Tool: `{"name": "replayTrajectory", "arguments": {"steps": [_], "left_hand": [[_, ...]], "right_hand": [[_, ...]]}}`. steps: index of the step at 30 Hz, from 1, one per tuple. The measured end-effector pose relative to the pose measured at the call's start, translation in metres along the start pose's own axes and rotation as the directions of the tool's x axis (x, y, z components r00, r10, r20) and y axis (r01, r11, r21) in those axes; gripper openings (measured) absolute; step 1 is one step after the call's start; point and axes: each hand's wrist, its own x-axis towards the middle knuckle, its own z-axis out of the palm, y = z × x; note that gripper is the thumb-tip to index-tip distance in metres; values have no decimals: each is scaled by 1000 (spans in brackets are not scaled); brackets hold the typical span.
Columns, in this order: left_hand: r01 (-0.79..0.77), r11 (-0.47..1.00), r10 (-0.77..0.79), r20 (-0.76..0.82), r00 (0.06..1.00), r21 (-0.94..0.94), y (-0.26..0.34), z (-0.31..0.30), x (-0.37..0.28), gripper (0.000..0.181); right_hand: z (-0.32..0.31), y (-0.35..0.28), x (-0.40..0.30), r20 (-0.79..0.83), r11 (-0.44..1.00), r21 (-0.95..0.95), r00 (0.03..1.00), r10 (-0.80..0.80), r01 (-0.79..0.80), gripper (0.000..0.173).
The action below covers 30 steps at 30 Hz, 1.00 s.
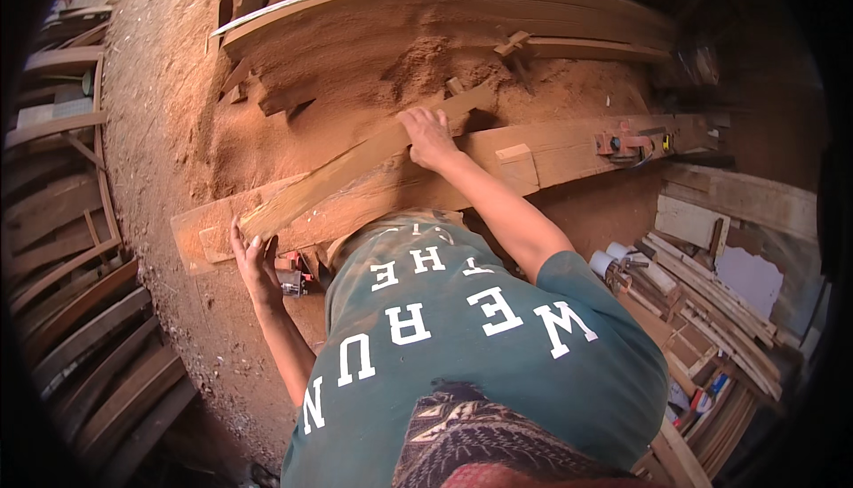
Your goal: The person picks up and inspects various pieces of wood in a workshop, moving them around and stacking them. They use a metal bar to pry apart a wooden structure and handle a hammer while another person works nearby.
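A long wooden board (333, 175) lies slantwise over a thick wooden beam (566, 145) that stretches across in front of me. My right hand (430, 136) grips the board towards its far end, fingers over the far edge. At its near left end, my left hand (256, 258) touches the end with fingers raised and spread; whether the thumb presses on it is hard to tell. A small flat wood block (518, 163) rests on the beam right of my right forearm. Part of a red and grey power tool (293, 276) shows below the beam, beside my left hand.
Sawdust heaps (426, 61) cover the ground beyond the beam, before a large timber (533, 1). A red tool (625, 143) sits on the beam's right part. Stacked boards (100, 328) line the left; wood strips (713, 315) and white cylinders (603, 263) lie at right.
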Motion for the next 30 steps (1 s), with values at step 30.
{"name": "replayTrajectory", "arguments": {"steps": [30], "left_hand": [[-304,947,277,217,936,102,62,110,-35,102]], "right_hand": [[-83,57,-22,-10,995,-28,995,-96,96,45]]}}
